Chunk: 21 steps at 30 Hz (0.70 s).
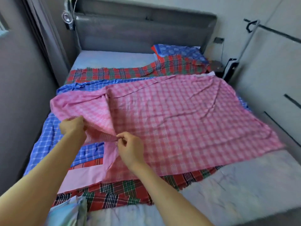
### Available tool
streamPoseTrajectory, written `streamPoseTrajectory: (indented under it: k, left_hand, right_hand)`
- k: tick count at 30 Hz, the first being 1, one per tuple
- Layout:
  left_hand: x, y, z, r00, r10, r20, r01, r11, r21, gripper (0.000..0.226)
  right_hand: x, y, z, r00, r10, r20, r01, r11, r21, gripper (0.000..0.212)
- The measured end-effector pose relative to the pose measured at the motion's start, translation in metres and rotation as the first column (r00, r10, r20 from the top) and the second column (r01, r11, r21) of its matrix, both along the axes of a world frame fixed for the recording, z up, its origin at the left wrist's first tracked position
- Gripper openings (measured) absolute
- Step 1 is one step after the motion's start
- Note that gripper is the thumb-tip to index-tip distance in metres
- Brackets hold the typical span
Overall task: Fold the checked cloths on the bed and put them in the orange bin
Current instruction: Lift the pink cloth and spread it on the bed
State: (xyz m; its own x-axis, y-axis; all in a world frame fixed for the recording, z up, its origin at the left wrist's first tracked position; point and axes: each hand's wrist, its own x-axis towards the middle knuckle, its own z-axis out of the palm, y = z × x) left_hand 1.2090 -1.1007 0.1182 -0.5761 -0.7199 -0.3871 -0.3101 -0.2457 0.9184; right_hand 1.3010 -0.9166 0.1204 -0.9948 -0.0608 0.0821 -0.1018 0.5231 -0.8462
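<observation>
no readable text, labels or signs

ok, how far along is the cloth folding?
Nothing finished: no folded cloth or orange bin in view. In hand: the left hand and right hand pinch the pink checked cloth at its near-left edge, mostly spread out. Left: blue checked cloth and red-green checked cloth, unfolded beneath it on the bed.
</observation>
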Motion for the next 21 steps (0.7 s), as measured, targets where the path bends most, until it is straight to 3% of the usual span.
streamPoseTrajectory:
  k: [3,6,9,12,21]
  left_hand:
    - [0.006,0.069,0.031,0.996,-0.061,-0.058,0.041,0.953,-0.301,0.009]
    - [0.022,0.143,0.07,0.979,-0.185,-0.085,0.106,0.818,-0.565,0.026]
    - [0.04,0.226,0.097,0.954,-0.296,-0.053,0.168,0.67,-0.723,0.022]
    - [0.048,0.312,0.109,0.93,-0.368,-0.005,0.226,0.581,-0.782,0.016]
    - [-0.003,0.502,0.098,0.841,-0.539,0.05,0.349,0.471,-0.81,0.018]
  right_hand:
    - [0.017,0.073,0.011,0.999,0.035,0.041,-0.037,0.997,0.064,0.025]
    - [0.042,0.164,0.024,0.994,0.035,0.099,-0.048,0.991,0.129,0.028]
    - [0.071,0.264,0.041,0.995,-0.018,0.094,-0.002,0.977,0.213,0.029]
    - [0.096,0.361,0.054,0.985,-0.142,0.102,0.115,0.965,0.234,0.027]
    - [0.123,0.576,0.047,0.884,-0.441,0.154,0.42,0.894,0.155,0.02]
